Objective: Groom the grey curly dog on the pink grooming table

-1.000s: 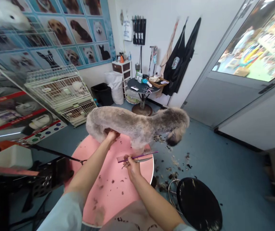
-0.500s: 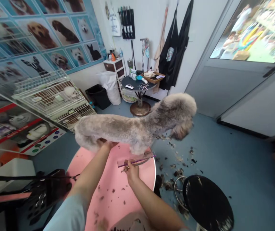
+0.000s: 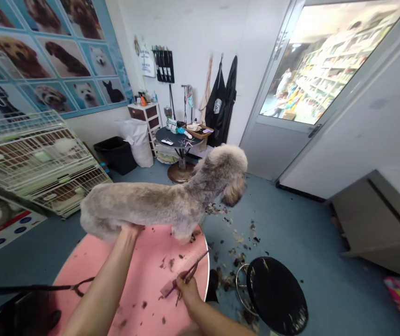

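Note:
A grey-and-cream clipped dog stands on a pink round table, its head turned to the right. Under its belly, just ahead of the hind legs, my left hand touches the coat; the fingers are mostly hidden behind the body. Closer to me, my right hand is closed around a purple-spined comb and a pair of scissors. Both lie above the tabletop near its right edge, apart from the dog. Tufts of cut hair are scattered over the pink surface.
A black round stool stands right of the table, among hair clippings on the blue floor. A black loop strap reaches in at left. Behind are wire cages, a bin, a small dark table and a door.
My view has swung right. The right hand with comb and scissors has moved away from the dog's front leg toward me, and the comb now slants upward. My left hand stays beneath the belly.

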`<action>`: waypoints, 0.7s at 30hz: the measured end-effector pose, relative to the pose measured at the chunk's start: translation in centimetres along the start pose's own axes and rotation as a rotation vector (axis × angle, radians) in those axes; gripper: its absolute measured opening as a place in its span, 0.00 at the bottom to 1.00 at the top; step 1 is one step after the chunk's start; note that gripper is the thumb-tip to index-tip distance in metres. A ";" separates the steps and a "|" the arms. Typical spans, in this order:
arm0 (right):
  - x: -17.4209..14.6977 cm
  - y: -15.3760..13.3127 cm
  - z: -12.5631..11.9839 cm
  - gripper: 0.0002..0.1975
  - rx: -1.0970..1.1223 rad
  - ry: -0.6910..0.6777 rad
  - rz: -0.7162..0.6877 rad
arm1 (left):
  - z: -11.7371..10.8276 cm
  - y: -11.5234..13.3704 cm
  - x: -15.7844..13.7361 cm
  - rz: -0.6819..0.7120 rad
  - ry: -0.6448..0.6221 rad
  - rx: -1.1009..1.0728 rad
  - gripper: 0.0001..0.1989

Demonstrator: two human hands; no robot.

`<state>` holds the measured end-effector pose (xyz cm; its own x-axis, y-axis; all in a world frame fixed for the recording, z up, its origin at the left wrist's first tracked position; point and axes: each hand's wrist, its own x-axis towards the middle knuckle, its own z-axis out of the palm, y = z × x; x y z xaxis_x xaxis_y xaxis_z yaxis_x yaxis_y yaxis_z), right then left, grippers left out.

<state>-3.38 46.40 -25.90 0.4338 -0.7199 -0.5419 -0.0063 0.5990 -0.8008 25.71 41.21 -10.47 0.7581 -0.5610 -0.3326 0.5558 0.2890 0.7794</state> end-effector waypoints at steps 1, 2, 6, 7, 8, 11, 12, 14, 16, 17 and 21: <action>-0.3 0.9 -0.8 0.21 0.006 0.012 0.057 | 0.2 0.2 -1.1 -0.006 0.036 -0.058 0.23; -0.5 1.3 -1.1 0.22 0.024 0.024 0.094 | 0.5 0.4 -2.2 -0.008 0.059 -0.126 0.23; -0.2 -1.6 1.5 0.21 0.112 -0.008 0.025 | 1.4 1.3 -6.9 0.059 0.037 -0.339 0.24; 0.1 -3.0 2.7 0.21 0.116 -0.044 -0.017 | 1.4 1.4 -7.9 0.079 0.034 -0.370 0.24; 0.4 -4.4 3.8 0.20 0.108 -0.089 -0.051 | 1.3 1.5 -8.8 0.097 0.026 -0.394 0.23; 1.3 -7.2 6.1 0.16 0.084 -0.192 -0.099 | 0.0 1.5 -10.8 0.123 -0.016 -0.433 0.22; 1.3 -7.4 6.3 0.14 0.082 -0.214 -0.109 | -0.5 1.4 -11.4 0.137 -0.039 -0.438 0.22; 0.6 -6.4 5.9 0.12 0.053 -0.240 -0.136 | -1.5 1.0 -12.2 0.156 -0.085 -0.453 0.24; -0.8 -4.1 4.7 0.11 -0.048 -0.210 -0.138 | -2.1 0.5 -12.8 0.139 -0.083 -0.479 0.26; -1.6 -2.7 3.9 0.10 -0.113 -0.177 -0.125 | -2.3 0.3 -13.0 0.120 -0.069 -0.495 0.27; -3.9 2.2 0.3 0.13 -0.288 -0.062 -0.023 | -2.0 -0.1 -12.8 0.097 -0.057 -0.557 0.28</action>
<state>-4.85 50.61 -25.47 0.4913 -0.7041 -0.5128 -0.2472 0.4518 -0.8572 16.59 49.92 -7.32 0.8035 -0.5480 -0.2324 0.5924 0.6979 0.4024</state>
